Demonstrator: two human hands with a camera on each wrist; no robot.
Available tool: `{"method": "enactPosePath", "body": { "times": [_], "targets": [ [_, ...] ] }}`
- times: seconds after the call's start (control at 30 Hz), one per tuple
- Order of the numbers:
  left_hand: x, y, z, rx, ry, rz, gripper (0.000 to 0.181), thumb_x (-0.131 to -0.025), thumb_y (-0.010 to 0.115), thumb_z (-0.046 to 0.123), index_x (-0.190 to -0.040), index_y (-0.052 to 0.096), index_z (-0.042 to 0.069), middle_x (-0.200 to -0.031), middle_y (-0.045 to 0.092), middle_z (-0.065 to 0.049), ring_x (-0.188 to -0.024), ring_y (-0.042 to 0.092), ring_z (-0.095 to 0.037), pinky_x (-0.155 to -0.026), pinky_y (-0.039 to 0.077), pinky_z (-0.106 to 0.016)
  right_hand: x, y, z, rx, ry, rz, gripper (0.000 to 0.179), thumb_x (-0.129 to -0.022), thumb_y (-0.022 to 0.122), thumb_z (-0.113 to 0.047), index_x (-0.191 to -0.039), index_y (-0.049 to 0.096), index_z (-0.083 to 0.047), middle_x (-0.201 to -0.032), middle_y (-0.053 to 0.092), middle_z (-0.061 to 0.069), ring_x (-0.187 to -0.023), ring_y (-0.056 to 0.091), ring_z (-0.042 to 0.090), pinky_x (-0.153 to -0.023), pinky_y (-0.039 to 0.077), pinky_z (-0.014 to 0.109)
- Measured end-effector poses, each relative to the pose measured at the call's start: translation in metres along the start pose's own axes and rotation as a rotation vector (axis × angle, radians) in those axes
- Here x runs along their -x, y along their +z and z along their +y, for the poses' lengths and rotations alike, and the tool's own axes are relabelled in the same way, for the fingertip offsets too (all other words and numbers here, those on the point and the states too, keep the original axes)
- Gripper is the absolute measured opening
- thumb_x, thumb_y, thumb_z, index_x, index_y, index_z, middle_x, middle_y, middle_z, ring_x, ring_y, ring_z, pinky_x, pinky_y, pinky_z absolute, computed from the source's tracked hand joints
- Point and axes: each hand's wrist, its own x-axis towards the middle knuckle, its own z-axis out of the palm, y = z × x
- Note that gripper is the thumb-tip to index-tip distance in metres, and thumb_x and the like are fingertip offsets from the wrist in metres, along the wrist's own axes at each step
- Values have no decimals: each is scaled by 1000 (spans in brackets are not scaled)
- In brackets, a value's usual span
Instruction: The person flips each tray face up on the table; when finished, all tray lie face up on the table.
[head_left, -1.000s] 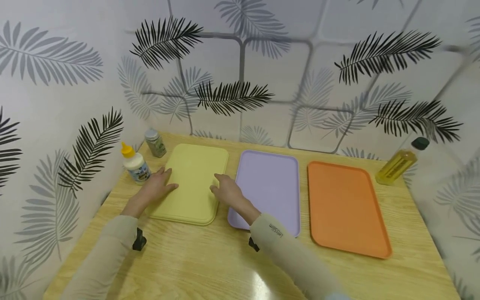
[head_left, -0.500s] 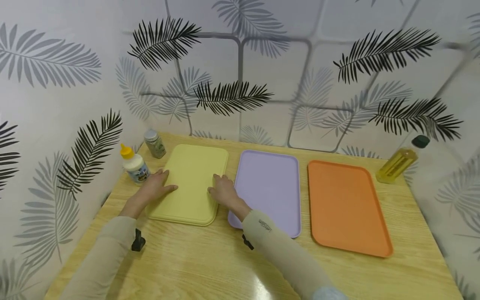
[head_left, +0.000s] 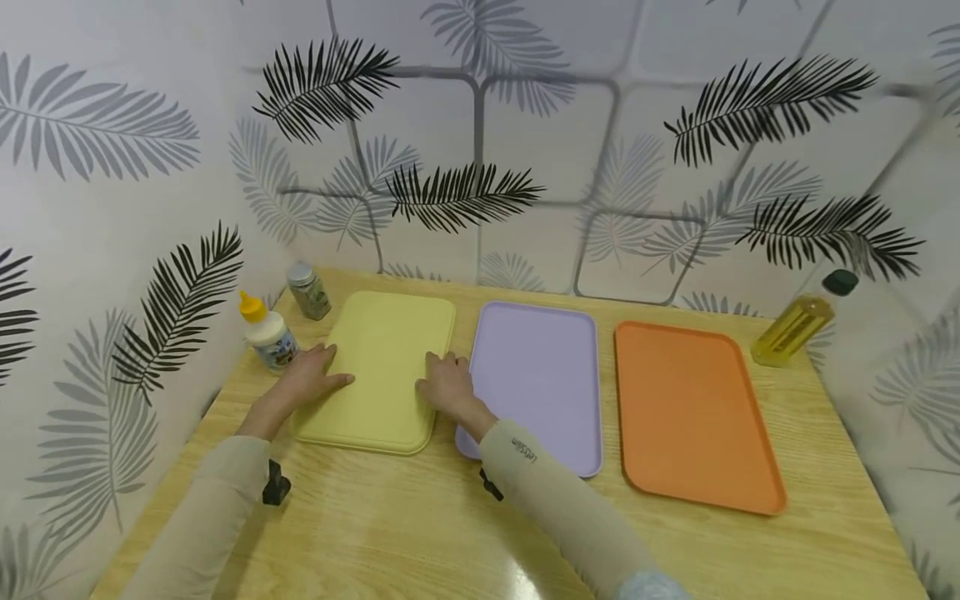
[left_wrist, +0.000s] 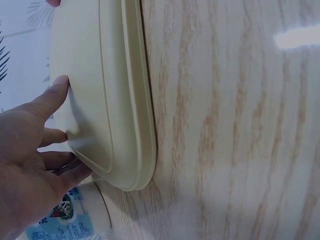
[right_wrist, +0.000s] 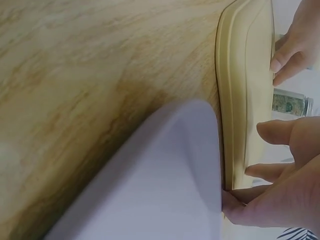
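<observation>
A pale yellow tray (head_left: 386, 367) lies bottom up at the left of the table, with a doubled rim along its edge. My left hand (head_left: 303, 379) touches its left side, the thumb extended over the flat top and the fingers along the edge. On the opposite side, my right hand (head_left: 447, 385) rests at the right edge, thumb over the top. The right wrist view shows its fingertips (right_wrist: 235, 207) down between the yellow tray and the purple tray (head_left: 536, 383). Neither hand visibly closes round the tray.
To the right lies an orange tray (head_left: 697, 417). Behind it, an oil bottle (head_left: 795, 329) with a dark cap stands in the corner. A white bottle (head_left: 270, 337) with a yellow nozzle is close to my left hand, and a small jar (head_left: 309, 292) stands behind it. A patterned wall borders the table.
My right hand has shifted slightly left and lowered onto the yellow tray's right edge. The left hand and the trays stay about where they were.
</observation>
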Motion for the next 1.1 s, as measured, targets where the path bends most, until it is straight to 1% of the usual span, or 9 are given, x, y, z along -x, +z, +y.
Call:
{"method": "enactPosePath", "body": {
  "times": [0.2,0.37,0.5,0.73,0.87,0.93,1.0,1.03,1.1],
  "targets": [
    [-3,-1,-4,19,-4,-6,79,-94,61,36,-143,27,-16,-146,23,-41,-132,23,-57,-109,23,-63,1,0,0,-33,-14,28,47,-93,54,-16,-137,48,0,-129,54,22,-122,43,38,-100,41,49],
    [-2,-1,-4,41,-4,6,79,-93,63,36,-142,28,-16,-146,22,-41,-132,23,-57,-109,22,-63,0,4,-1,-58,19,42,56,-91,54,-18,-143,42,-1,-137,48,25,-126,39,43,-100,41,53],
    [-1,0,-5,56,-13,7,80,-93,63,36,-143,29,-15,-147,22,-40,-133,22,-56,-109,21,-63,0,6,-2,-99,35,62,56,-88,56,-18,-141,46,0,-133,50,24,-124,40,43,-100,40,53],
    [1,2,-7,112,-48,-8,83,-92,65,39,-144,28,-13,-149,18,-39,-135,19,-56,-110,20,-64,2,6,-1,-215,34,96,54,-85,58,-21,-134,53,2,-126,55,22,-119,42,41,-99,38,53],
    [0,4,-7,102,-32,-5,82,-92,65,39,-143,29,-14,-148,19,-39,-134,21,-56,-109,22,-63,6,3,2,-325,28,113,55,-85,58,-17,-135,51,5,-133,53,22,-125,42,41,-106,31,51],
    [-1,4,-7,95,-28,-3,82,-92,65,39,-143,29,-14,-148,20,-39,-134,21,-56,-109,21,-64,8,1,3,-386,15,113,58,-86,58,-16,-138,46,6,-140,48,22,-131,39,39,-111,25,50],
    [-1,4,-8,99,-35,-4,82,-92,65,39,-144,29,-13,-149,19,-38,-134,20,-56,-109,21,-64,10,0,4,-464,16,103,58,-88,57,-15,-140,43,5,-144,45,20,-133,37,37,-111,26,49],
    [-2,4,-7,101,-37,-6,82,-91,65,39,-144,29,-13,-149,19,-38,-134,19,-56,-109,21,-64,11,-1,5,-500,16,102,58,-88,57,-13,-141,43,5,-143,45,20,-123,48,34,-105,35,45],
    [-2,3,-8,108,-38,-10,83,-91,65,40,-144,28,-13,-149,18,-38,-134,18,-57,-109,20,-65,11,-1,7,-574,16,102,58,-87,56,-9,-142,41,4,-136,51,21,-91,60,23,-81,50,34]
  ]
}}
